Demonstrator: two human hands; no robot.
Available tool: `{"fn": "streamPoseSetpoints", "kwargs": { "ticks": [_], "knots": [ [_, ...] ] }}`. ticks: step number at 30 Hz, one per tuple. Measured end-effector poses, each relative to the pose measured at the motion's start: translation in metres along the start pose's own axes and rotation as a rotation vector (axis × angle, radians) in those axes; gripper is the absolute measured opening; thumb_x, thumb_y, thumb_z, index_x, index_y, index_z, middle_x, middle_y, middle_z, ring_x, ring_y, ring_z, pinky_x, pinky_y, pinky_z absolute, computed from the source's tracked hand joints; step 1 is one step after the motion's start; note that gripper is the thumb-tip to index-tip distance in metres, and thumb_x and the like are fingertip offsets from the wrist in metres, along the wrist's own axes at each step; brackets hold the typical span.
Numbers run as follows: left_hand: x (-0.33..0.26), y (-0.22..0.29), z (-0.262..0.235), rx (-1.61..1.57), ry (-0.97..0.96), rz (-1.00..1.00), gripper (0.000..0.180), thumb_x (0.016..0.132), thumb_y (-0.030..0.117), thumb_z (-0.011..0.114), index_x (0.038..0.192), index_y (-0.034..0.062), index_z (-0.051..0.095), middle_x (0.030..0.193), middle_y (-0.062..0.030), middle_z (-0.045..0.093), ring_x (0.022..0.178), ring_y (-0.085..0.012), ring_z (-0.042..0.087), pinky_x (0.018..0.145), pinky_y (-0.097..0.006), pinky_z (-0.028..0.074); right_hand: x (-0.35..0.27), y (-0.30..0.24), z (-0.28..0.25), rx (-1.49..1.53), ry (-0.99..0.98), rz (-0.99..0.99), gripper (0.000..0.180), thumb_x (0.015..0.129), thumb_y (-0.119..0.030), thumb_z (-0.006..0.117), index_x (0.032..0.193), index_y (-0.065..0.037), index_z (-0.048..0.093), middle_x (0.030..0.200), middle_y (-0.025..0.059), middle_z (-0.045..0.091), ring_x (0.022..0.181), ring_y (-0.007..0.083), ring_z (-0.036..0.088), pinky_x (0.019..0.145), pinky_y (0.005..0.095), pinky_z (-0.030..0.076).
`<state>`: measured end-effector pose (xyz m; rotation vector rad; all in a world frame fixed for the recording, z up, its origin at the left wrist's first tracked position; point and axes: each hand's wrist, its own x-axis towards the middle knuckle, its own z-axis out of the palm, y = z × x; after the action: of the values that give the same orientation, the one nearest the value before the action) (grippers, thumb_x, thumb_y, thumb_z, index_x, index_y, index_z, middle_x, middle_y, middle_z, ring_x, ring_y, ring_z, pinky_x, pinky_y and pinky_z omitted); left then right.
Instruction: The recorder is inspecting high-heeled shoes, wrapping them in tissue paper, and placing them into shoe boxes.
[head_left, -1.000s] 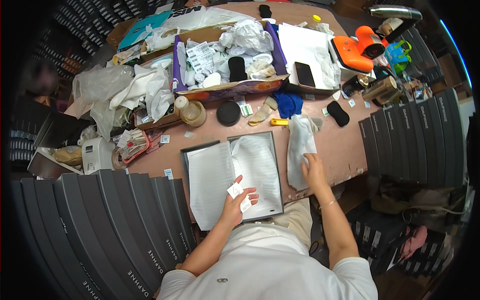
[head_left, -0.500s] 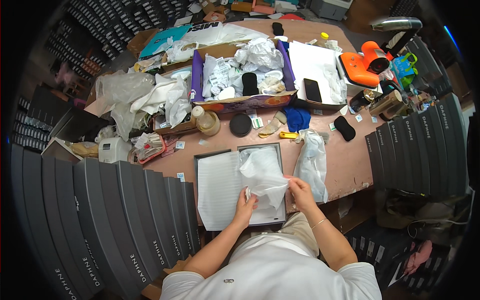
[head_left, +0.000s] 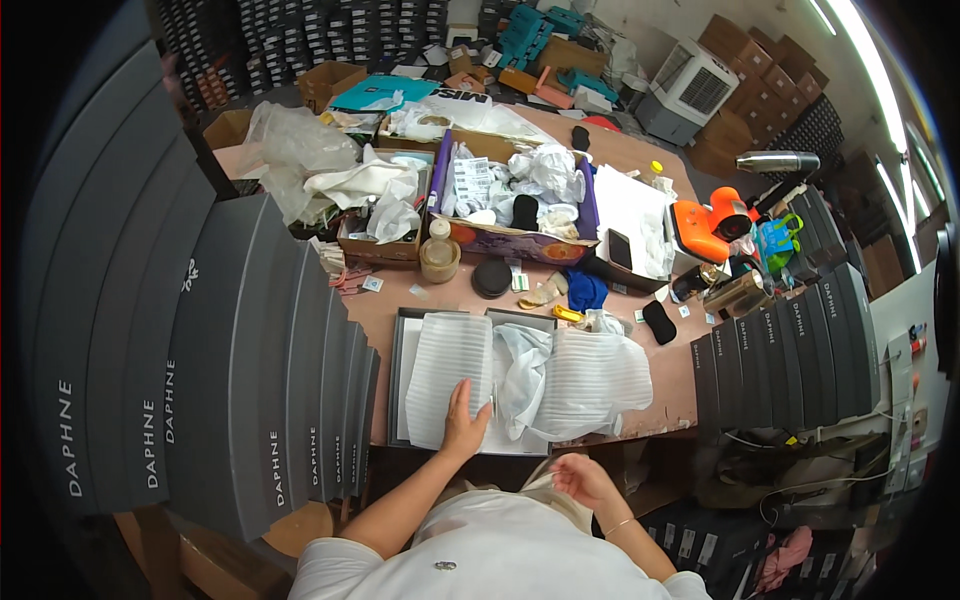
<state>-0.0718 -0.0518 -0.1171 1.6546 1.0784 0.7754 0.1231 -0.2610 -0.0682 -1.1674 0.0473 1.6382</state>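
A dark grey shoebox (head_left: 399, 335) lies opened on the bench before me, in two halves side by side. A white ribbed foam sheet (head_left: 448, 350) covers the left half. My left hand (head_left: 465, 425) rests at that sheet's lower right edge, fingers stretched out. In the right half sits a bundle wrapped in white tissue paper (head_left: 520, 375); what is inside is hidden. Another ribbed foam sheet (head_left: 597, 380) is spread out to the right, over the box's side and onto the bench. My right hand (head_left: 585, 480) hovers off the bench's near edge, fingers loosely bent and apart, holding nothing visible.
Stacks of dark shoeboxes stand at left (head_left: 230, 370) and right (head_left: 790, 350). Behind lie a purple carton (head_left: 510, 243) of crumpled paper, a glass jar (head_left: 440, 258), a round black tin (head_left: 492, 279), a blue cloth (head_left: 587, 291), a yellow cutter (head_left: 568, 314) and a phone (head_left: 620, 249).
My right hand has let go of the tissue and drawn back toward me. My left hand has moved onto the left sheet. A foam sheet now lies spread at right. The view has shifted.
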Motion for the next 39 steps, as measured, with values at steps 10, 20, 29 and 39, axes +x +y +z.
{"fn": "streamPoseSetpoints", "kwargs": {
  "ticks": [10,20,29,39],
  "knots": [
    [0.067,-0.007,0.004,0.454,-0.29,-0.243,0.04,0.081,0.026,0.058,0.105,-0.0051,0.059,0.107,-0.0267,0.06,0.102,-0.0423,0.057,0.089,-0.046,0.046,0.09,-0.078,0.101,-1.172,0.184,-0.84,0.058,0.085,-0.02,0.068,0.132,0.005,0.043,0.128,0.0235,0.051,0.117,0.0348,0.052,0.096,0.0377,0.043],
    [0.05,0.076,-0.029,-0.03,-0.334,-0.094,0.045,0.081,0.03,0.058,0.105,-0.0073,0.06,0.105,-0.0244,0.06,0.096,-0.0378,0.059,0.087,-0.042,0.046,0.022,-0.098,0.065,-0.607,0.198,-0.562,0.073,0.086,-0.026,0.061,0.144,-0.001,0.025,0.139,0.0221,0.04,0.126,0.0329,0.043,0.103,0.0407,0.037],
    [0.019,0.019,0.027,-1.122,-0.295,-0.461,0.084,0.081,0.045,0.058,0.148,0.008,0.022,0.138,-0.0147,0.04,0.125,-0.0246,0.042,0.105,-0.036,0.033,0.069,-0.087,0.053,-0.367,0.115,-0.409,0.084,0.08,-0.034,0.059,0.149,-0.009,0.017,0.14,0.0149,0.037,0.124,0.0269,0.042,0.099,0.04,0.039],
    [0.001,-0.001,-0.003,-0.39,0.044,-0.163,0.063,0.091,0.02,0.061,0.142,0.0005,0.031,0.136,-0.0247,0.045,0.127,-0.0305,0.045,0.102,-0.041,0.039,0.128,-0.051,0.049,-1.32,0.414,-1.009,0.066,0.081,-0.024,0.069,0.134,0.003,0.04,0.135,0.0276,0.042,0.122,0.0396,0.046,0.102,0.0424,0.038]
  ]
}}
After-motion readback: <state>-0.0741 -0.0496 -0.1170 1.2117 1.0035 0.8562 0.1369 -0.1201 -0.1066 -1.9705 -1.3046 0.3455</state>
